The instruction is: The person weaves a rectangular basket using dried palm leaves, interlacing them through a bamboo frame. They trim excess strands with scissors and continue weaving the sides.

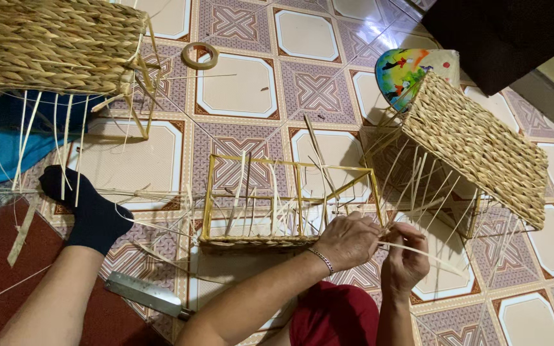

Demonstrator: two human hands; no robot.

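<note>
Woven straw covers a basket (52,45) at the far left, loose strands hanging from its edge over blue cloth (1,134). Below it a black-socked foot (88,214) rests on the tiled floor (238,86), and a knife (145,295) lies just beside the leg. A tape roll (199,56) sits further up the floor. At centre stands a yellow frame (290,205), its base partly woven, thin strips sticking up through it. The left hand (347,240), with a bracelet at the wrist, grips the frame's near right corner. Just right, the right hand (405,256) pinches a strip (428,252). Beyond, another woven basket (476,147) tilts against a colourful hat (411,74).
</note>
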